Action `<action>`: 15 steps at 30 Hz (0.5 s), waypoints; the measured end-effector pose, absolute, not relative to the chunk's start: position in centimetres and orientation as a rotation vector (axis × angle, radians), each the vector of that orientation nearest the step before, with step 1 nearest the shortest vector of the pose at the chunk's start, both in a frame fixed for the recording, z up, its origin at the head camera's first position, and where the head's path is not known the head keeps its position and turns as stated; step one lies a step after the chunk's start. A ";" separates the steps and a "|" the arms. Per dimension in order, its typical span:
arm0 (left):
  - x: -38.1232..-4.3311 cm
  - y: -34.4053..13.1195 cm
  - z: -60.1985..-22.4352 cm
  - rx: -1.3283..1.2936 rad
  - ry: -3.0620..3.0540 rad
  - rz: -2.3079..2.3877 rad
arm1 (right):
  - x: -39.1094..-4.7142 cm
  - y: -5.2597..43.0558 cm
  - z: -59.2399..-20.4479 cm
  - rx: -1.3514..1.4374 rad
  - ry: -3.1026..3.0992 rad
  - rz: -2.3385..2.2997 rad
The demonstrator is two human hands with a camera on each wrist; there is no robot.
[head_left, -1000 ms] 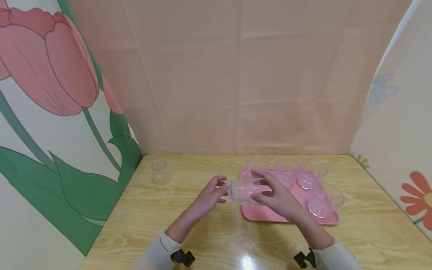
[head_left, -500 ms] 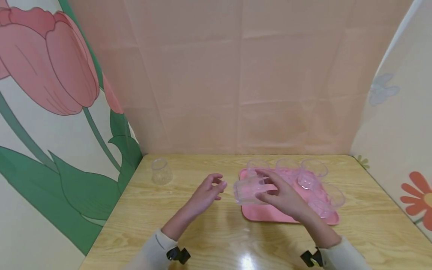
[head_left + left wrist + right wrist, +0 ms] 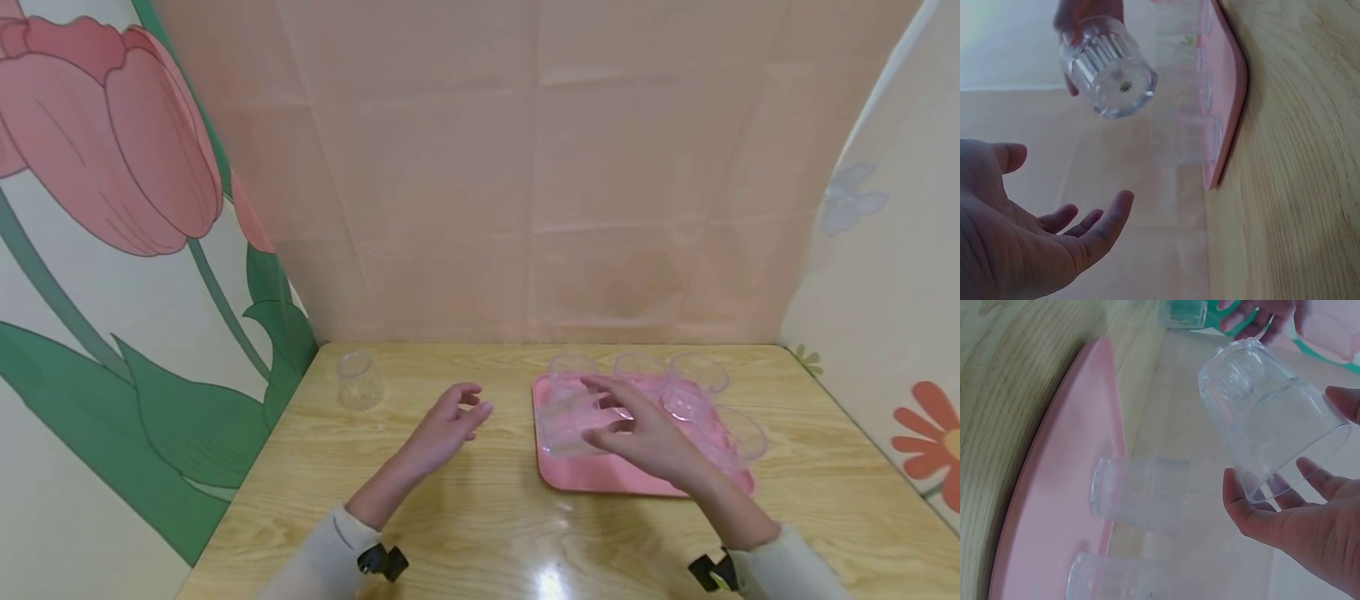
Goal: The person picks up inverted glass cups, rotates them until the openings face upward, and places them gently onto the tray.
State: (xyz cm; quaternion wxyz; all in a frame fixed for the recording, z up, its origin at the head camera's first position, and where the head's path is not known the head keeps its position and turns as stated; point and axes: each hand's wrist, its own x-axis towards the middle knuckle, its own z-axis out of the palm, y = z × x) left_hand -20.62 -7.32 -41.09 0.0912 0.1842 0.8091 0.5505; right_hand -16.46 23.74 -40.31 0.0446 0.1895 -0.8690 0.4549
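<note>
My right hand [image 3: 645,433] holds a clear plastic cup [image 3: 1272,419] by its rim end, thumb on one side and fingers on the other. The cup lies tilted on its side over the pink tray [image 3: 592,475], its base turned toward my left hand. In the left wrist view the ribbed wall and round base of that cup [image 3: 1110,69] show. My left hand [image 3: 448,429] hovers left of the tray with fingers loosely bent and nothing in it. Several clear cups [image 3: 682,400] stand upright on the tray.
One more clear cup [image 3: 360,383] stands alone at the back left of the wooden table [image 3: 465,533]. A pink cloth backdrop [image 3: 525,208] rises behind the table. Flower-printed panels flank both sides.
My left hand has let go of the cup's base and drawn back to the left. My right hand has carried the cup a little to the right, over the tray.
</note>
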 end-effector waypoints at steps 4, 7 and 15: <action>-20.8 -7.7 -41.1 0.545 2.440 1.610 | -16.4 24.2 -40.3 0.595 -2.663 1.367; -21.0 -8.1 -41.1 0.541 2.467 1.582 | -16.4 24.5 -40.2 0.596 -2.685 1.359; -21.1 -8.9 -40.9 0.514 2.530 1.519 | -16.3 25.4 -40.1 0.599 -2.732 1.270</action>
